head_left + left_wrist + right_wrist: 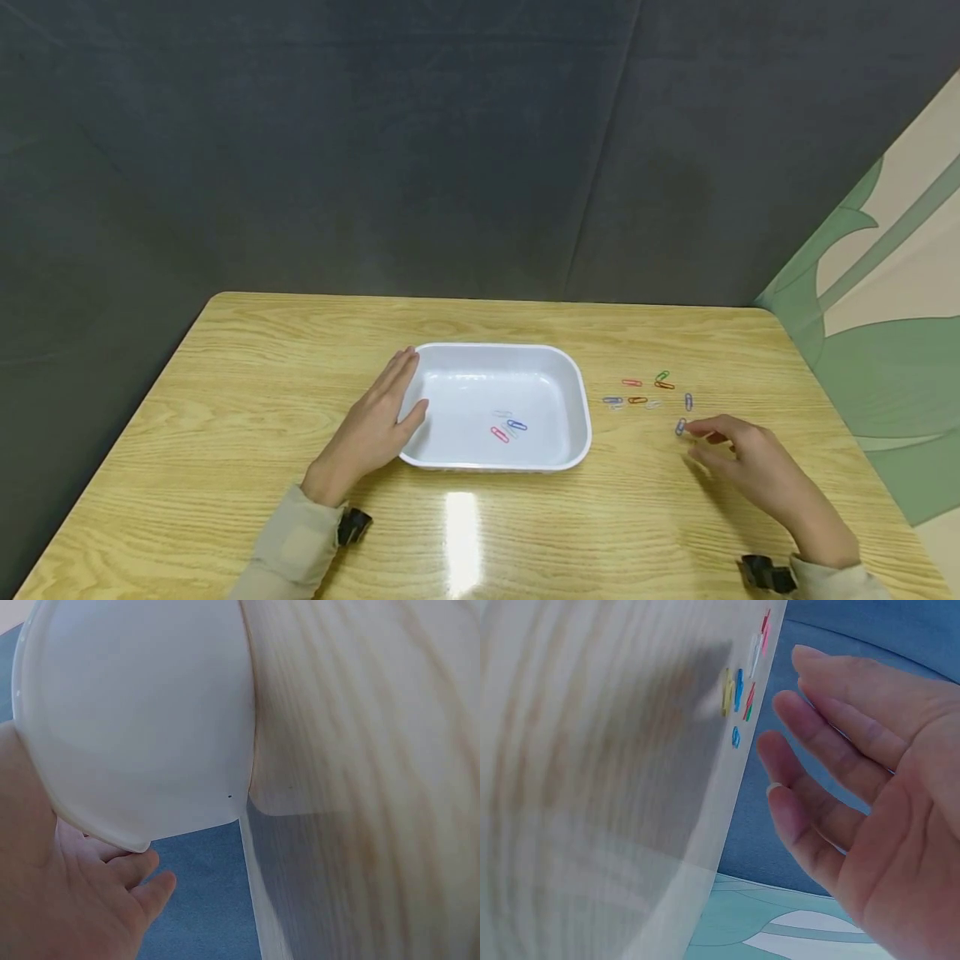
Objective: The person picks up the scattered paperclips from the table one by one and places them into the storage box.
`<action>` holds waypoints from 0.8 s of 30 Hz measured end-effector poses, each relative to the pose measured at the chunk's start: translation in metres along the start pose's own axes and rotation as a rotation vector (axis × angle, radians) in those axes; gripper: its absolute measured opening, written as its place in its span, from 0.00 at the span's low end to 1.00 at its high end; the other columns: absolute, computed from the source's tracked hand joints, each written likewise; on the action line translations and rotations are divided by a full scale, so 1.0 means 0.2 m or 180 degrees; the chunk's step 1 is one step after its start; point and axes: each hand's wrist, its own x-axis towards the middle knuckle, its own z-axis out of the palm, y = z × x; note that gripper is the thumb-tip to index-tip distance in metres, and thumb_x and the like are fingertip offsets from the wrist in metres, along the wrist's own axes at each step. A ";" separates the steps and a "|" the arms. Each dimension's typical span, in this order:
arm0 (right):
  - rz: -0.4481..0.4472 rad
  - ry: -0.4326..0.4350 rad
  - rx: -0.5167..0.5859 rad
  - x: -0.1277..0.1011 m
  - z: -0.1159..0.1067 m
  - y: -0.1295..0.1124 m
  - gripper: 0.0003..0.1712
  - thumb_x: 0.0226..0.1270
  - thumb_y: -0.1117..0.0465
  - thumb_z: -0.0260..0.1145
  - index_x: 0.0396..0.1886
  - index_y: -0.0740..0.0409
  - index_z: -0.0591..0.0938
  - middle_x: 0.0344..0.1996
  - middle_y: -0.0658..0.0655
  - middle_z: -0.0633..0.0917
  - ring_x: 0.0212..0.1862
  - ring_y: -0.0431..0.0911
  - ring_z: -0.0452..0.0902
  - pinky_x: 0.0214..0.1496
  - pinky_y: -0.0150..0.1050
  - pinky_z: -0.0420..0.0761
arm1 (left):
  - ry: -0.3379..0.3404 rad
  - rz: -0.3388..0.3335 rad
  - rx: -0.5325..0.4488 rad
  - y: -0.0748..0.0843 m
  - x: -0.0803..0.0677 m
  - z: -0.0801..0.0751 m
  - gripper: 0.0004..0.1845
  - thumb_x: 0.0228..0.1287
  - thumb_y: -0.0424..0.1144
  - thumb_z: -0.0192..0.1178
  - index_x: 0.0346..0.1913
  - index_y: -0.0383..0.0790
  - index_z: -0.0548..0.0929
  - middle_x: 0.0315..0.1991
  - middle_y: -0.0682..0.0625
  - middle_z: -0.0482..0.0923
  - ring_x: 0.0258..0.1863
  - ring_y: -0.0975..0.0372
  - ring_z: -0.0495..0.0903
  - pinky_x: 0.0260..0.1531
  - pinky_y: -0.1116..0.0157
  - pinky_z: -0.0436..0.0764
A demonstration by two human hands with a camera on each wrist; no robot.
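A white tray (487, 468) sits mid-table with several paper clips inside, among them a pink paper clip (499, 434) and a blue paper clip (517, 425). My left hand (372, 427) holds the tray's left side, thumb over the rim and fingers along the outer wall. In the left wrist view, fingertips (154, 892) show beneath the rim. My right hand (757, 467) is beside a blue-violet paper clip (680, 427) on the table, index fingertip close to it. Thumb and index finger stand apart; the right wrist view shows nothing between the bent fingers (832, 742).
Right of the tray lie several more clips: a pink clip (632, 382), a green clip (662, 376), an orange clip (637, 400) and another blue-violet clip (688, 402). A dark cloth (420, 167) hangs behind the wooden table (225, 417). A patterned wall (892, 333) is at right.
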 end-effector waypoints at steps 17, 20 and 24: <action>-0.0074 -0.0195 0.0116 0.00 0.04 0.11 0.16 0.56 0.70 0.73 0.47 0.65 0.86 0.41 0.59 0.88 0.36 0.39 0.81 0.34 0.31 0.82 | -0.0021 -0.0026 -0.0015 0.00 0.00 0.00 0.36 0.77 0.49 0.48 0.79 0.36 0.51 0.81 0.44 0.46 0.81 0.53 0.45 0.77 0.50 0.55; -0.0037 -0.0221 0.0102 0.00 0.03 0.11 0.15 0.56 0.69 0.73 0.45 0.66 0.86 0.38 0.57 0.87 0.34 0.33 0.79 0.33 0.30 0.81 | -0.0019 -0.0024 -0.0012 0.00 0.00 -0.01 0.36 0.77 0.49 0.47 0.79 0.37 0.50 0.81 0.44 0.46 0.81 0.53 0.45 0.77 0.50 0.56; 0.0077 -0.0294 0.0110 0.00 0.04 0.10 0.12 0.59 0.67 0.72 0.42 0.67 0.86 0.32 0.52 0.85 0.30 0.28 0.71 0.29 0.29 0.78 | -0.0024 -0.0028 -0.0012 0.00 0.00 0.00 0.36 0.77 0.49 0.48 0.79 0.37 0.50 0.81 0.44 0.46 0.81 0.52 0.45 0.77 0.49 0.56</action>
